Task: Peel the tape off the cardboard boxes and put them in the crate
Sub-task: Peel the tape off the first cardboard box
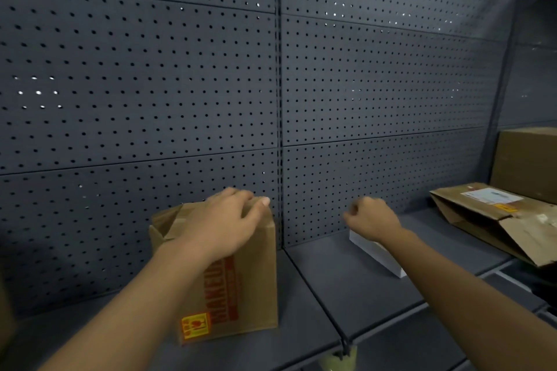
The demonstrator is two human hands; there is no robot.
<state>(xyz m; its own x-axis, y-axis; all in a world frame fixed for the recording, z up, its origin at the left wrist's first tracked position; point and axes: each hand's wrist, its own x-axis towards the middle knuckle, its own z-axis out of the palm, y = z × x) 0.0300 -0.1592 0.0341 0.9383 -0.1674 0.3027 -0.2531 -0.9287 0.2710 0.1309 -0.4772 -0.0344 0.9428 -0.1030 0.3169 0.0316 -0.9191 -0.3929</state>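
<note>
A brown cardboard box (253,289) with red print and a yellow label stands upright on the grey shelf (355,286), left of centre. My left hand (223,220) lies over the box's top, fingers curled over its far upper edge. My right hand (369,217) hovers to the right of the box, above the shelf, fingers curled in with nothing visible between them. No tape strip shows clearly. No crate is in view.
A small white flat box (382,256) lies on the shelf under my right wrist. A flattened, torn cardboard box (494,220) with a white label lies at the right, and a larger brown box (527,159) stands behind it. A dark pegboard wall (180,84) backs the shelf.
</note>
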